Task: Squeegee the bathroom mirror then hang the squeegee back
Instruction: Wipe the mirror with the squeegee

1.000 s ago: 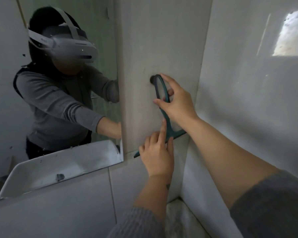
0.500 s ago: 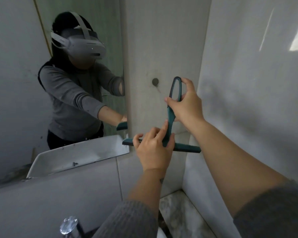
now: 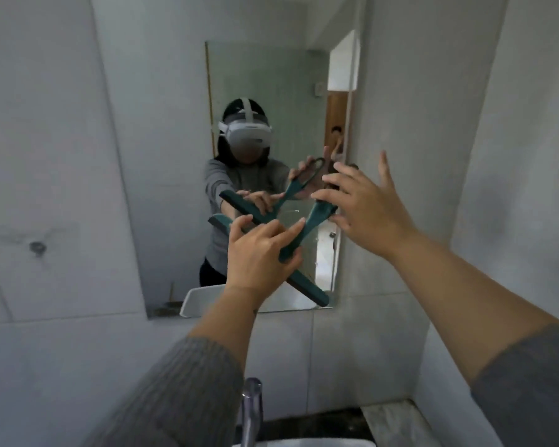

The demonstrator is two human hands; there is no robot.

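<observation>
The teal squeegee (image 3: 307,287) is held in front of the lower right part of the bathroom mirror (image 3: 265,75). Its blade runs slantwise from upper left to lower right. My left hand (image 3: 259,253) grips it where the handle meets the blade. My right hand (image 3: 365,204) is spread wide over the handle's upper end, fingers apart, and hides the loop. A small dark wall hook (image 3: 353,166) shows just right of the mirror, above my right fingers. The mirror reflects both hands and the squeegee.
A chrome tap (image 3: 251,411) rises at the bottom centre over a white basin rim (image 3: 304,442). A stone ledge (image 3: 391,417) fills the right corner. Tiled walls close in on the left and right; a small fitting (image 3: 37,247) sits on the left wall.
The squeegee came off the hook and moved left, in front of the mirror, with its blade turned slantwise. My right hand went from pinching the handle loop to spread open. The view swung left.
</observation>
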